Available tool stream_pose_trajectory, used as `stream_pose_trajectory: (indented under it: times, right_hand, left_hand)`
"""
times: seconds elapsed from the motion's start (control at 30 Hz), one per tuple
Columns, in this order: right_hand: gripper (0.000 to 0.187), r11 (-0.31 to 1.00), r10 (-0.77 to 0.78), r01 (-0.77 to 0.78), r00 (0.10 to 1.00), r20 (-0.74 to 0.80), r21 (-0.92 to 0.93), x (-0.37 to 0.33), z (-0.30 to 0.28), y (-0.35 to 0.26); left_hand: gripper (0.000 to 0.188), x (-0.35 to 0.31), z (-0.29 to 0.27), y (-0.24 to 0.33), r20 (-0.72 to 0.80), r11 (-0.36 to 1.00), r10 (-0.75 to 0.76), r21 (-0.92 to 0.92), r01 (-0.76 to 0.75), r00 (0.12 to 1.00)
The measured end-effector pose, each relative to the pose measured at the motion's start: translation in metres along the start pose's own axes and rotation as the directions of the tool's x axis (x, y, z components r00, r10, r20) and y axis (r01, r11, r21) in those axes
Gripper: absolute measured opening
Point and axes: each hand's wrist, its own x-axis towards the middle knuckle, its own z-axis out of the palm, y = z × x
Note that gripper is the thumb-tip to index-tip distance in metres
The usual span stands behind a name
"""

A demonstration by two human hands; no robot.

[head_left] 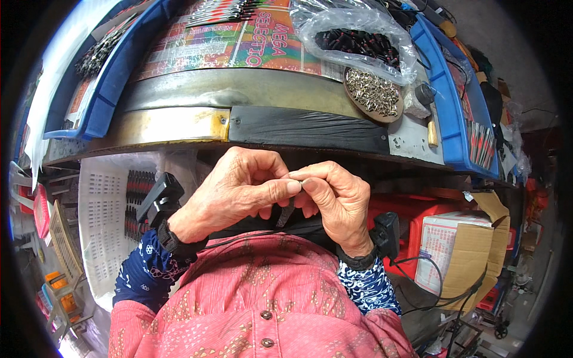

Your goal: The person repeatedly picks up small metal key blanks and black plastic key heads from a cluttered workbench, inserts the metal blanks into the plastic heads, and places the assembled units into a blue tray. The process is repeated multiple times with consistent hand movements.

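My left hand and my right hand meet in front of the bench edge, thumbs and forefingers pinched together tip to tip. Whatever sits between the fingertips is too small and covered to name. The other fingers of both hands curl inward underneath. Just beyond them runs the bench's front edge, with a black wooden strip fixed along it. A round dish on the bench holds many small silvery metal parts. Behind it, a clear plastic bag contains black and red pieces.
Slim red-and-black tools lie on printed sheeting at the back. Blue trays stand at either side, the right blue tray holding similar pieces. Below are a white basket on the left and a cardboard box on the right. Cables hang by my right wrist.
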Motion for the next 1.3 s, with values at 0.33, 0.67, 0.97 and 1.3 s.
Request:
stream_pose_trajectory:
  times: [0.33,0.67,0.97,1.3]
  right_hand:
    - [0.023,1.0,0.021,-0.02,0.997,-0.071,0.011,-0.004,0.008,0.005]
    - [0.012,0.995,-0.073,0.068,0.995,-0.072,-0.067,-0.008,0.007,0.007]
    - [0.012,0.979,-0.133,0.112,0.984,-0.115,-0.169,-0.008,0.008,0.007]
    - [0.015,0.995,-0.028,0.013,0.99,-0.139,-0.102,-0.005,0.008,0.006]
  left_hand:
    - [0.022,0.0,0.008,-0.011,-0.061,0.988,0.092,-0.122,-0.099,0.994]
    - [0.022,-0.003,0.01,-0.015,-0.045,0.983,0.101,-0.15,-0.107,0.994]
    - [0.02,0.0,0.013,-0.02,-0.087,0.985,0.115,-0.117,-0.125,0.99]
    - [0.026,0.001,0.007,-0.012,-0.036,0.987,0.098,-0.122,-0.101,0.995]
